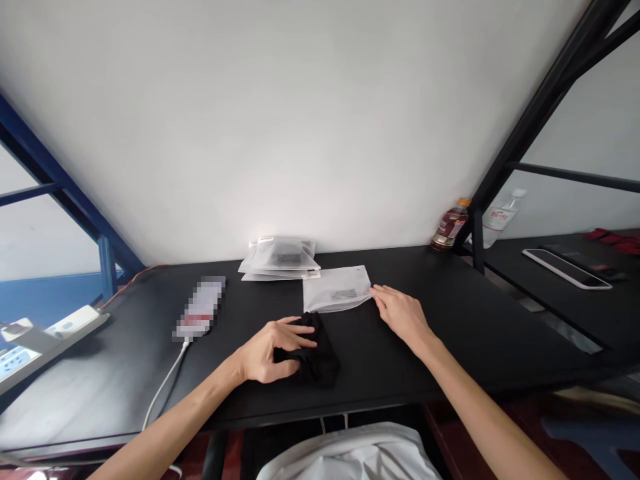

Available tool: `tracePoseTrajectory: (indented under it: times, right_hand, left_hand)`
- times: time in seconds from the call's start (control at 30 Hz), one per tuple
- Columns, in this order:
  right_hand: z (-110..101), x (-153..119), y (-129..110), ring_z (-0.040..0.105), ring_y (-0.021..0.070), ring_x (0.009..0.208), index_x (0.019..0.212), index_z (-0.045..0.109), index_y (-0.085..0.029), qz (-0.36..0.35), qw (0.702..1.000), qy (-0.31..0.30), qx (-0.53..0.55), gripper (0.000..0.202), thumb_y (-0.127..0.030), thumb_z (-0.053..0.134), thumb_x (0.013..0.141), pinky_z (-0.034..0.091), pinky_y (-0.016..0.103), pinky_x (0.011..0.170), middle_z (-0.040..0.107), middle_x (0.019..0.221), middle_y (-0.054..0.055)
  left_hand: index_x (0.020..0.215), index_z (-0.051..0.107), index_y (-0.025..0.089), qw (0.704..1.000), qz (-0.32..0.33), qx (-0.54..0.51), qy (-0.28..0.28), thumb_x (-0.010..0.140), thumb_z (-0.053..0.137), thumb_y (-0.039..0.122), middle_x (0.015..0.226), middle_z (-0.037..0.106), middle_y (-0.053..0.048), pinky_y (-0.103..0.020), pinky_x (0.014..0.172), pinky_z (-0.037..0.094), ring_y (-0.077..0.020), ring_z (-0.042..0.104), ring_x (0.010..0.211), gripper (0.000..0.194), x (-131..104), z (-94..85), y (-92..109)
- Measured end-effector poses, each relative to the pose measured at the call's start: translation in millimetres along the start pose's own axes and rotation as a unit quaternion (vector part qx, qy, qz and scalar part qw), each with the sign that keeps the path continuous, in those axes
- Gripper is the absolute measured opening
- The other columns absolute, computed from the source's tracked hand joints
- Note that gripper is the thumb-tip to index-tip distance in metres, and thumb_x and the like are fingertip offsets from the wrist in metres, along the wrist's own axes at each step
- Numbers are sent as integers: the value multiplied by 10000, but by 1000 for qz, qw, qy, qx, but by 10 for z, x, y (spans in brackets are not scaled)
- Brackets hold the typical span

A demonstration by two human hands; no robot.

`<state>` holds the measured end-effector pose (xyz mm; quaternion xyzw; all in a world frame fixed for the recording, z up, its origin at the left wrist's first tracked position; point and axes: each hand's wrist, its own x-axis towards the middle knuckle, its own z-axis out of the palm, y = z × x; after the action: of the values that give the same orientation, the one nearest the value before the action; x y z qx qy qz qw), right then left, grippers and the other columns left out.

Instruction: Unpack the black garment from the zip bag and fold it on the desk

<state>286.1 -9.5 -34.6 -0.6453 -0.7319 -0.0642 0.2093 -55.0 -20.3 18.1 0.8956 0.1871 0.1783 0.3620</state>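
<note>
A plain packing workstation: black desks (450, 313) in metal frames (540, 107), a stack of packed plastic bags (281, 257), a power strip (30, 340).

On the desk (450, 333), a folded cloth (316, 357) lies near the front edge under the left hand (270, 352). Just behind it lies a flat bag (336, 289) — the right hand (400, 313) touches its right end. A stack of bags (280, 257) sits at the back edge; a bottle (450, 225) stands at the back right corner — a phone (200, 308) lies left.
</note>
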Motion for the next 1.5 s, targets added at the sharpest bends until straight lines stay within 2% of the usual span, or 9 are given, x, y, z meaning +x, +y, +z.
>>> tracePoseTrajectory:
  times: [0.17,0.23,0.4,0.6,0.73,0.83,1.0,1.2,1.5]
  right_hand:
    - [-44,-77,42,545,268,1382,1456,588,-262,-65,995,49,63,615,-118,466,871,500,474,1127,618,1465,43]
    - [-69,-93,-98,515,263,1409,1496,541,-266,-112,989,29,88,556,-214,461,947,455,479,1165,592,1494,43]
    - [-61,-5,-380,541,301,1381,1393,637,-244,-108,990,-73,50,463,-430,403,1040,407,531,1164,649,1426,100]
    - [56,308,-110,432,341,1462,1384,614,-208,-63,988,-136,27,541,-528,346,1041,333,577,1180,564,1512,147]
    - [209,496,83,353,328,1509,1414,578,-234,-63,988,-127,61,570,-576,319,1038,282,584,1204,508,1564,135]
    - [294,578,136,322,316,1524,1394,597,-249,-59,989,-109,81,552,-557,294,1051,271,584,1212,477,1590,119]
    - [300,610,136,329,312,1521,1370,627,-254,-48,990,-97,89,529,-515,283,1065,277,593,1212,480,1588,118]
    - [241,554,82,319,316,1525,1386,625,-223,-32,993,-57,99,492,-445,326,1064,239,625,1220,470,1590,139]
    - [-9,310,-170,482,286,1434,1317,686,-268,-74,968,49,234,429,-438,409,1037,385,529,1192,621,1461,82]
  left_hand:
    - [948,803,247,999,-5,39,24,740,637,189,1263,742,-69,-558,1204,322,-349,592,1331,272,-29,-63,-99]
    - [963,799,246,998,-4,50,23,742,637,196,1276,736,-73,-564,1205,319,-350,583,1341,278,-23,-61,-116]
    - [1138,767,253,996,-4,85,8,717,636,185,1352,695,-83,-572,1224,285,-352,530,1394,446,-16,-62,-99]
    - [1275,697,256,990,-57,131,-6,637,583,140,1467,610,-85,-627,1231,236,-372,438,1462,659,29,-103,-55]
    - [1393,590,244,980,-95,173,-12,585,549,118,1561,509,-95,-649,1234,225,-381,347,1513,819,125,-34,-34]
    - [1465,470,215,969,-129,207,29,587,518,75,1587,470,-115,-589,1239,286,-344,318,1532,891,196,54,3]
    - [1380,499,226,962,-141,217,83,619,494,26,1586,456,-107,-446,1143,473,-297,459,1452,787,196,71,67]
    - [1279,644,219,956,-123,246,101,824,549,113,1445,614,-99,-424,1095,510,-287,598,1312,477,180,-6,61]
    - [1186,736,239,953,-160,227,121,894,702,349,1176,755,-77,-366,973,550,-282,715,1083,314,590,134,83]
